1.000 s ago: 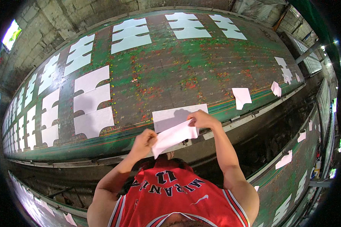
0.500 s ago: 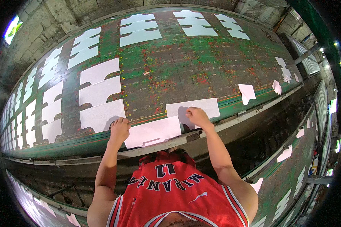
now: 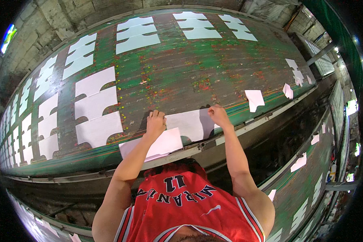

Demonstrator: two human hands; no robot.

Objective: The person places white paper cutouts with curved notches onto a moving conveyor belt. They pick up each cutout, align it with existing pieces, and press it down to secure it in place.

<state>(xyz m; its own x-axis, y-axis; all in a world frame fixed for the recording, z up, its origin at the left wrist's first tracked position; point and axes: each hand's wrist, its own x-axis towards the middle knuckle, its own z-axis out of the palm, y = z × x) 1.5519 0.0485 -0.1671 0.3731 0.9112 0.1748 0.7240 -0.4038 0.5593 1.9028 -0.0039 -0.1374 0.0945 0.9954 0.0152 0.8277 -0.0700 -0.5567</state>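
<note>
A white cut cloth panel (image 3: 186, 124) lies flat along the near edge of the long printing table (image 3: 177, 76). At its far left corner is my left hand (image 3: 156, 122), fingers bent and closed on the cloth edge. My right hand (image 3: 219, 115) pinches the far right corner, its shadow falling across the panel. Partly under my left forearm, a small stack of white cloth panels (image 3: 169, 143) overlaps the flat panel's near left part. The fingertips' exact grip on the cloth is hard to see.
Notched white cloth panels (image 3: 96, 105) lie in groups to the left, with another row (image 3: 138, 34) along the far side. Loose cloth scraps (image 3: 254, 100) sit to the right. A metal rail (image 3: 197, 148) borders the near edge; a second table (image 3: 306, 181) stands at right.
My left hand has moved right, from beside the stack to the flat panel's far left corner. My right hand has shifted from the panel's middle to its far right corner. The view has shifted slightly.
</note>
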